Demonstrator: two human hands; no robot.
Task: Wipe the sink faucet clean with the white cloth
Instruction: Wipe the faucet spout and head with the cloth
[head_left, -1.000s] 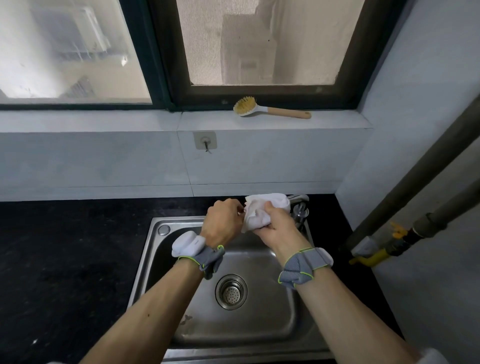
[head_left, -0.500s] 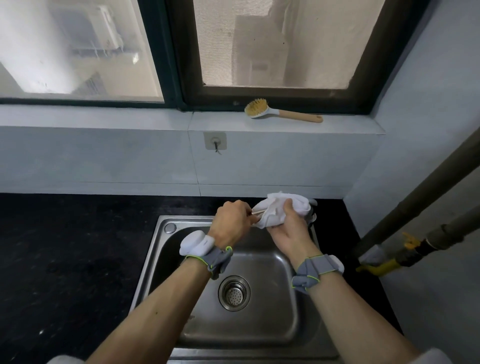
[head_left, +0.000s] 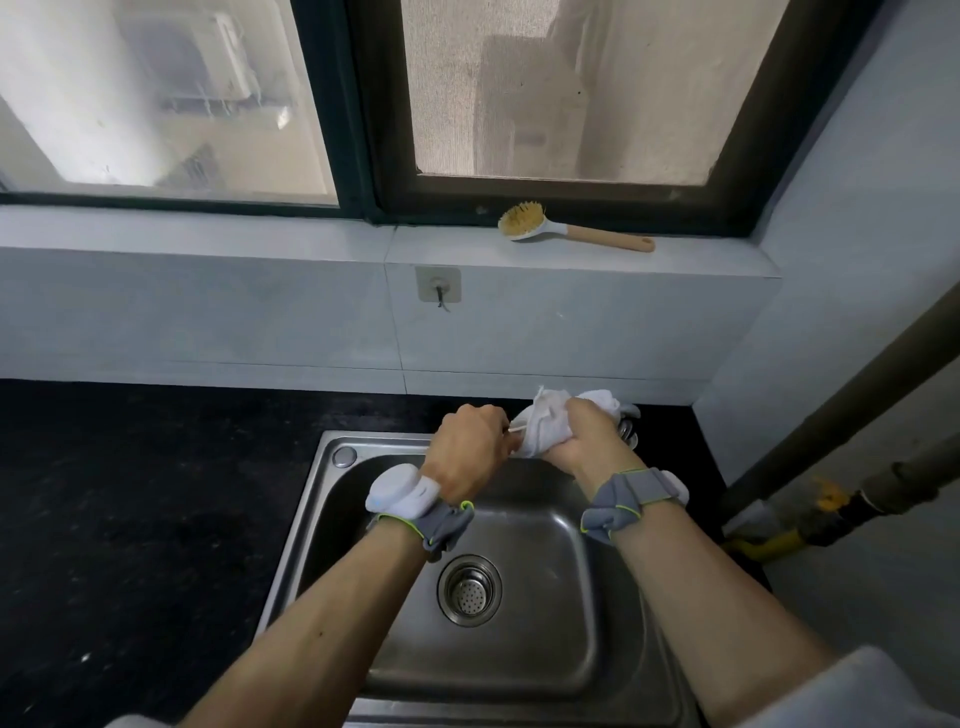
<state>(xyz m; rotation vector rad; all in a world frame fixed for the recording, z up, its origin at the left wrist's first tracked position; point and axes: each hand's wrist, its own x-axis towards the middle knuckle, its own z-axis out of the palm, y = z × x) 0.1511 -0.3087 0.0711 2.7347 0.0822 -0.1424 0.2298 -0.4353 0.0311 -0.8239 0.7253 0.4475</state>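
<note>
The white cloth (head_left: 548, 423) is bunched over the chrome faucet (head_left: 627, 427) at the sink's back right corner; only a bit of the faucet's shiny base shows beside the cloth. My right hand (head_left: 587, 436) grips the cloth and presses it around the faucet. My left hand (head_left: 467, 447) is closed just left of the cloth, pinching its edge or the spout tip; which one is hidden. Both wrists wear grey bands.
The steel sink (head_left: 343, 514) with a round drain strainer (head_left: 469, 590) lies below my arms, set in a black countertop (head_left: 156, 493). A wooden-handled scrub brush (head_left: 566, 228) lies on the window sill. Pipes (head_left: 831, 499) run along the right wall. A wall hook (head_left: 439, 286) sits above the sink.
My right hand with the cloth has shifted to the right and back along the faucet, covering more of it. The left hand stays closed beside it. The view has tilted slightly.
</note>
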